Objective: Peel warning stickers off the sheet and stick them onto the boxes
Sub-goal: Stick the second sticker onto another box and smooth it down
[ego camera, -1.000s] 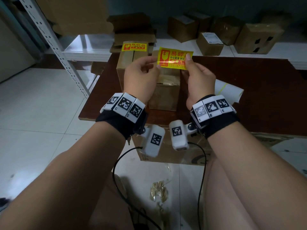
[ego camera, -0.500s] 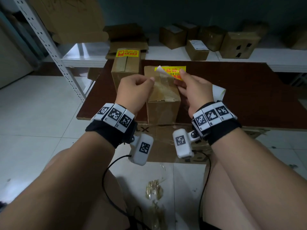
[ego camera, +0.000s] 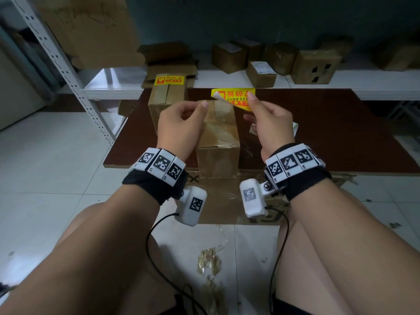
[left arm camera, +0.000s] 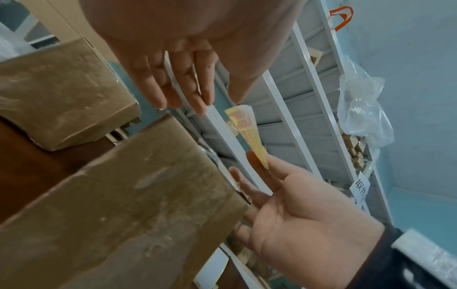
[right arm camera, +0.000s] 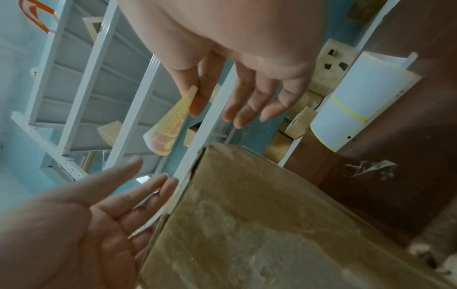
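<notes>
Since half a second ago: sticker (ego camera: 236,98) raised clear of near box (ego camera: 217,133), corner curled. Pinched in right hand (ego camera: 268,123); left hand (ego camera: 179,126) relaxed, holding nothing. Advise laying one edge first, then smoothing flat. Wrist views alone show sticker's underside and label roll (right arm camera: 358,93).

Bare forearms with tracking gear at both wrists

Each wrist wears a black fabric band (ego camera: 150,185) topped by a row of white blocks (ego camera: 161,165) printed with black square codes; a white camera pod (ego camera: 192,206) with its own code hangs below, trailing a thin black cable (ego camera: 156,253).
</notes>
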The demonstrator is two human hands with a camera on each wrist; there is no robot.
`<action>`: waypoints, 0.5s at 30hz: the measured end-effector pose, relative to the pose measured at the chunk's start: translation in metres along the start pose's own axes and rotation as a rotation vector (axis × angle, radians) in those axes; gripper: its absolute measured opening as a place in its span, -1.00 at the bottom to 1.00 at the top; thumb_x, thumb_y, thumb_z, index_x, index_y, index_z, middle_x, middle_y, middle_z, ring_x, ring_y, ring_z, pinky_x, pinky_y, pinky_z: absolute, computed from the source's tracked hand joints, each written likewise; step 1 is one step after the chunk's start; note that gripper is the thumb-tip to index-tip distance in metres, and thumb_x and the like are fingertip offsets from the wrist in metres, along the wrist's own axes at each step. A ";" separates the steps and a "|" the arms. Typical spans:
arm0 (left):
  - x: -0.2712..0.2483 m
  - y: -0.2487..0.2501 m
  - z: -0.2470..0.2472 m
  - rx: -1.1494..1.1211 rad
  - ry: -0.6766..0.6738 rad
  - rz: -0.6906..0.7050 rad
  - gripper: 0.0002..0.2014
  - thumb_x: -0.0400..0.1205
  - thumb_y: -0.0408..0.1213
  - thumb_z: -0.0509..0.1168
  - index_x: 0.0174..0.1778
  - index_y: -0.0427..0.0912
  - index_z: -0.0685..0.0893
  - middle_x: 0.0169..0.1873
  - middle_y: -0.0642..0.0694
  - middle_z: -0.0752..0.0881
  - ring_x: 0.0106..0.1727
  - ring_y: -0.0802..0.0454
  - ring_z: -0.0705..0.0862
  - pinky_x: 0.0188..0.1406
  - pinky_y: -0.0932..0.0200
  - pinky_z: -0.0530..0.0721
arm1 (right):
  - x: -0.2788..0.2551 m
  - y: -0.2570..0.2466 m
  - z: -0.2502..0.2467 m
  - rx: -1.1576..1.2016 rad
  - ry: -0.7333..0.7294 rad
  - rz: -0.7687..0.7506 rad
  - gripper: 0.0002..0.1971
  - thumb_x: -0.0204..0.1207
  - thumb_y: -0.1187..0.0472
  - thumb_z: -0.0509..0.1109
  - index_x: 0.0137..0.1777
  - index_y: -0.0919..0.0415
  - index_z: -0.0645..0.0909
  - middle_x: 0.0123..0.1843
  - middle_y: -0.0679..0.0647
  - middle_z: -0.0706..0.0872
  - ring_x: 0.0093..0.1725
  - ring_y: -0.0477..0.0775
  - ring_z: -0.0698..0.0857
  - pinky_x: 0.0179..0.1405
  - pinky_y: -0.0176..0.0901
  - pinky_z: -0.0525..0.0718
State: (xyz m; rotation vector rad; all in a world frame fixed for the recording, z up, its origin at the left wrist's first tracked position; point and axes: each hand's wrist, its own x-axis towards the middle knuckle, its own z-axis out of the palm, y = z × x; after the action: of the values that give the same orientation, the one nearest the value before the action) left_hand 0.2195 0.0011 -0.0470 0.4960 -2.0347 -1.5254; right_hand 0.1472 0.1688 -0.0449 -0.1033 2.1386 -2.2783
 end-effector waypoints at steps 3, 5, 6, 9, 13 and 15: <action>0.005 -0.001 0.003 -0.063 -0.015 0.033 -0.61 0.62 0.20 0.51 0.16 -0.01 0.88 -0.02 0.03 0.91 0.07 0.15 0.86 0.18 0.05 0.85 | 0.000 0.000 0.005 -0.010 -0.076 -0.099 -0.82 0.73 -0.08 0.51 0.07 -0.05 0.88 0.01 -0.08 0.95 0.14 -0.10 0.89 0.19 -0.19 0.80; 0.009 -0.001 0.005 -0.125 -0.013 0.034 -0.57 0.61 0.18 0.54 0.22 -0.07 0.87 -0.01 -0.01 0.91 0.01 0.15 0.85 0.07 0.12 0.81 | 0.000 0.000 0.008 -0.020 -0.119 -0.160 -0.79 0.75 -0.03 0.50 0.12 0.05 0.91 0.01 -0.03 0.96 0.09 -0.17 0.89 0.18 -0.28 0.79; 0.011 -0.001 0.006 -0.172 -0.015 0.024 -0.58 0.63 0.12 0.54 0.23 -0.11 0.86 -0.01 -0.03 0.91 -0.01 0.15 0.84 0.03 0.14 0.80 | 0.001 0.001 0.009 -0.030 -0.131 -0.187 -0.79 0.75 -0.02 0.50 0.09 0.05 0.92 -0.01 0.05 0.96 0.04 -0.15 0.88 0.14 -0.29 0.77; 0.017 0.002 0.006 -0.300 -0.034 -0.041 -0.74 0.74 -0.16 0.48 0.27 -0.22 0.83 -0.06 0.00 0.91 -0.01 0.14 0.84 0.00 0.19 0.80 | 0.004 0.003 0.013 -0.074 -0.142 -0.250 -0.79 0.74 -0.05 0.50 -0.07 -0.08 0.92 -0.04 0.34 0.89 -0.09 -0.06 0.76 0.04 -0.09 0.73; 0.025 0.001 0.006 -0.401 -0.057 -0.096 -0.73 0.73 -0.45 0.42 0.35 -0.29 0.76 0.05 -0.14 0.92 0.06 0.03 0.89 0.04 0.18 0.84 | 0.010 0.006 0.018 -0.077 -0.133 -0.274 -0.82 0.72 -0.05 0.53 -0.11 -0.15 0.90 -0.05 0.30 0.91 0.03 0.21 0.89 0.24 0.26 0.83; 0.026 0.001 0.006 -0.434 -0.076 -0.096 -0.71 0.72 -0.50 0.41 0.37 -0.31 0.74 0.13 -0.20 0.91 0.14 -0.04 0.90 0.06 0.17 0.86 | 0.013 0.008 0.020 -0.067 -0.125 -0.279 -0.83 0.72 -0.02 0.54 -0.10 -0.11 0.91 -0.06 0.21 0.94 0.11 0.27 0.90 0.26 0.33 0.82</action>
State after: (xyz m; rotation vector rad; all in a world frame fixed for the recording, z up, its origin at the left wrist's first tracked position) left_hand 0.1952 -0.0093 -0.0417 0.3695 -1.6787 -2.0006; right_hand 0.1353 0.1473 -0.0507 -0.5629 2.2592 -2.2622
